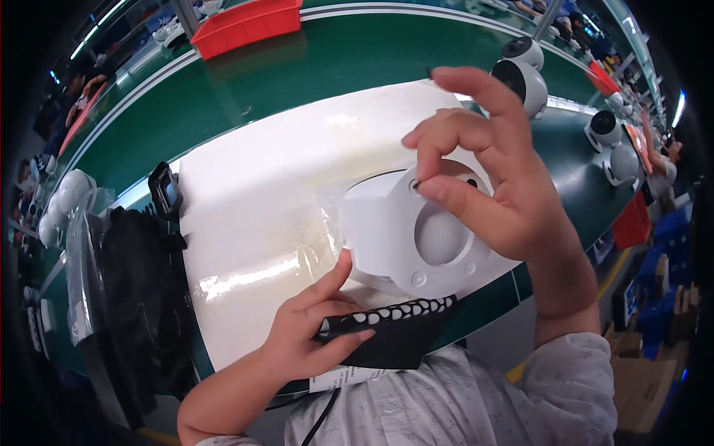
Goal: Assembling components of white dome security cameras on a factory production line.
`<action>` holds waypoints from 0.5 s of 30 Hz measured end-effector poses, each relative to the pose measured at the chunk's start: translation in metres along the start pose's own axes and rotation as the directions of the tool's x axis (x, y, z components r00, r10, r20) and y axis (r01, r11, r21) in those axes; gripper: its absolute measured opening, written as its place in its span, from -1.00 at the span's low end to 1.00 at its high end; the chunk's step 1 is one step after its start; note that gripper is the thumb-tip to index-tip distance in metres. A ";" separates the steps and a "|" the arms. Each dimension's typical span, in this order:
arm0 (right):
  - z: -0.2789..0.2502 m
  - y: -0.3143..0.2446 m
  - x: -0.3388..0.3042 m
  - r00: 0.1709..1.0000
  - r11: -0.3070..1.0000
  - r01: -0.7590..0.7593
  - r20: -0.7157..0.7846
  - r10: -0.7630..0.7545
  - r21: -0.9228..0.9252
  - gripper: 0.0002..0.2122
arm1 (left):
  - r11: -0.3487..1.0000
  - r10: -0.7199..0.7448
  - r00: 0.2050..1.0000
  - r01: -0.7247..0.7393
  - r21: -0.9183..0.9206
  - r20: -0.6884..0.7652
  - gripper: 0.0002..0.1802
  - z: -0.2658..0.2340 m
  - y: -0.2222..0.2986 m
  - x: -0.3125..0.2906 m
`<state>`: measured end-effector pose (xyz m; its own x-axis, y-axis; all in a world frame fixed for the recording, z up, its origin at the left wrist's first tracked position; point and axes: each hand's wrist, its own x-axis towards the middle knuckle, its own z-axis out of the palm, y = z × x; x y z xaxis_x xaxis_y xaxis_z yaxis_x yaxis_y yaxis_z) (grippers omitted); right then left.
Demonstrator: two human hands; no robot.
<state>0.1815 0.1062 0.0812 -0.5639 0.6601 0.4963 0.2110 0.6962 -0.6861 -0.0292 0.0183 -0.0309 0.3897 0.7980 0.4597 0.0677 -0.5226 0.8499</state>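
A white rounded plastic housing (375, 230) lies on the work mat, with a large round opening and small round recesses on the face turned up. One recess is dark. My left hand (309, 323) grips a black sheet (394, 338) with rows of oval cutouts along its upper edge; its index finger reaches to the housing's left side. Over the housing, my right hand (491, 163) has its thumb and a curled finger close together at the upper left recess, where a tiny dark spot shows. Its index finger arches away, with a small dark bit at the tip.
A pale mat (253, 193) covers the green bench. At left are a black bag (141, 282), clear plastic wrap (82, 275) and a black framed object (165, 191). White cameras (520, 85) stand far right; a red bin (249, 28) is at the back. Other people work farther off.
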 end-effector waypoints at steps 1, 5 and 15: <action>-0.001 -0.004 0.000 0.995 0.995 -0.095 0.035 0.095 0.014 -0.40 | 1.000 -0.003 1.000 0.003 0.002 -0.004 -0.75 0.000 0.001 0.000; -0.005 -0.012 -0.001 0.984 0.982 -0.162 0.056 0.168 -0.094 -0.48 | 1.000 -0.006 1.000 0.006 0.024 0.008 -0.76 0.000 0.003 0.000; 0.003 -0.024 -0.034 0.970 0.714 0.232 0.101 -0.221 -0.661 -0.86 | 0.998 -0.008 1.000 0.007 0.055 0.004 -0.77 0.001 0.002 -0.001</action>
<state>0.1931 0.0665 0.0790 -0.6746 0.4575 0.5793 0.5472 0.8366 -0.0235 -0.0285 0.0160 -0.0303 0.3932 0.8007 0.4520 0.1205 -0.5322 0.8380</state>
